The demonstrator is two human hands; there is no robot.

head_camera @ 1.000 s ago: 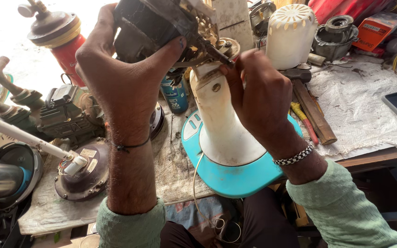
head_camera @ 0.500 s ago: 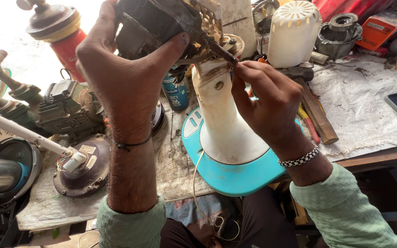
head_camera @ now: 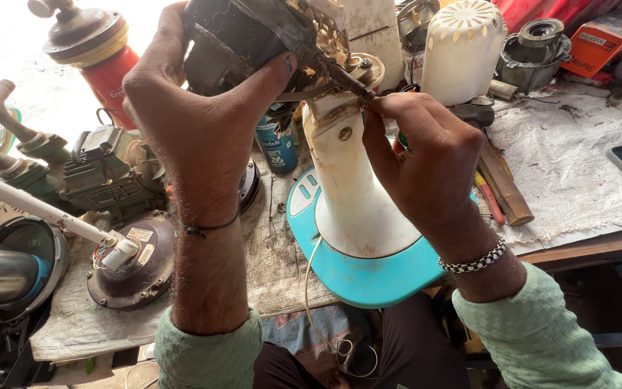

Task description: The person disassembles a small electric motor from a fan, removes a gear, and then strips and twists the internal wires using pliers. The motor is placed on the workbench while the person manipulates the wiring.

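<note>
Nearest, along the bottom edge: two pale green sleeves, dark trousers between them, a thin white cable (head_camera: 318, 317) looping down off the bench edge.

Just above, lower centre: turquoise fan base (head_camera: 368, 277) flat on the cloth-covered workbench (head_camera: 577, 166), with a cream pedestal (head_camera: 358, 194) rising upright from it.

Left of centre: left hand (head_camera: 196, 108) raised, fingers and thumb wrapped wide around a dark, grimy fan motor (head_camera: 242, 39) held at the upper centre of the frame, just over the pedestal's top.

Right of centre: right hand (head_camera: 426, 158), beaded bracelet at the wrist, fingers pinched tight on a screwdriver (head_camera: 343, 75), its shaft slanting up-left into the motor's underside; a sliver of green handle showing inside the fist.

Lower left: a round dark motor (head_camera: 134, 263) with a white tube resting across it.

Further back, upper left: a red cylinder with a dark cap (head_camera: 91, 50). Behind the pedestal: a blue can (head_camera: 276, 148). Upper right: a white slotted cover (head_camera: 462, 50), upright, and an orange box (head_camera: 599, 43) at the corner.
</note>
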